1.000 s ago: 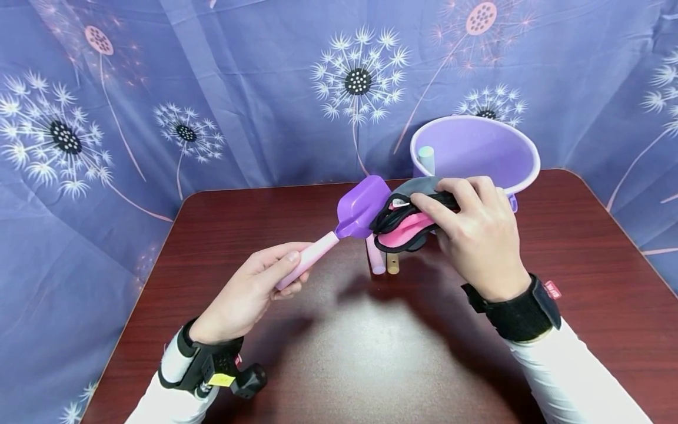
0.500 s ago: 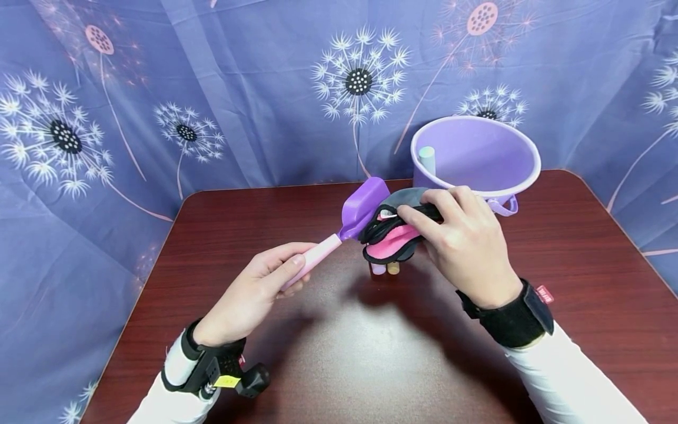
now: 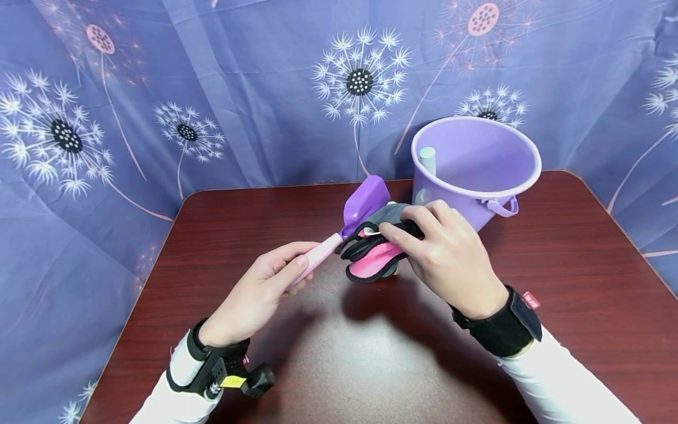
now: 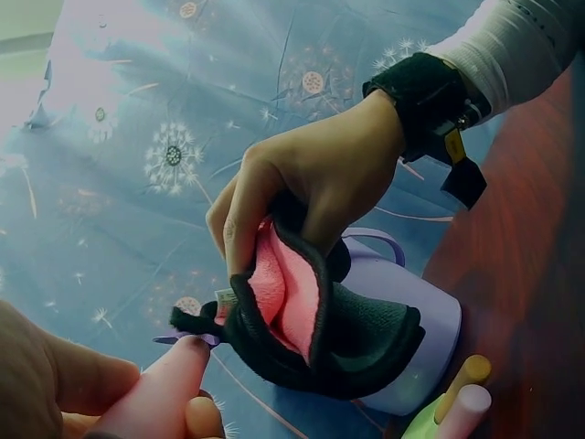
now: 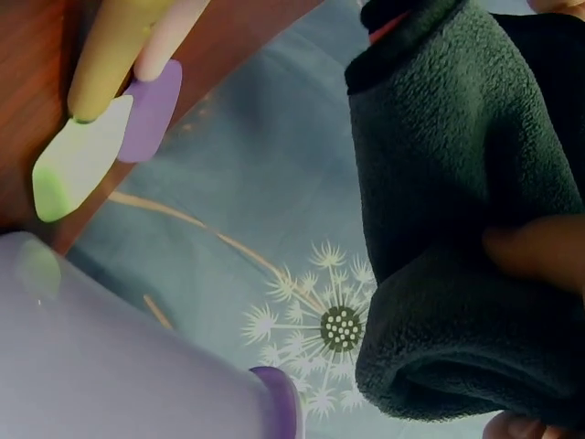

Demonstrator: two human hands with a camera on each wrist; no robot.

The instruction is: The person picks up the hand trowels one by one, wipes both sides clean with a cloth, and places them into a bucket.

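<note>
My left hand (image 3: 256,294) grips the pink handle of a toy shovel (image 3: 365,203), its purple scoop tilted up and away. My right hand (image 3: 447,262) pinches a folded fleece cloth (image 3: 375,259), grey outside and pink inside, with thick black edging and a small white label. The cloth overlaps the lower scoop near the handle's end in the head view; whether they touch I cannot tell. In the left wrist view the cloth (image 4: 292,311) gapes, baring its pink side beside the handle tip (image 4: 187,352). The right wrist view has its grey side (image 5: 439,174) close up.
A purple bucket (image 3: 461,203) stands at the back right, a pale blue-green handle (image 3: 427,160) poking up inside. Beside it lie two toy tools, one tan-handled with a green-white blade (image 5: 82,160), one pink-handled with a purple blade (image 5: 154,110). A dandelion-print curtain (image 3: 265,88) hangs behind the table.
My right hand has brought the cloth left and nearer, onto the shovel's neck, now hiding most of the tools on the table and uncovering more bucket. The left hand has barely shifted.
</note>
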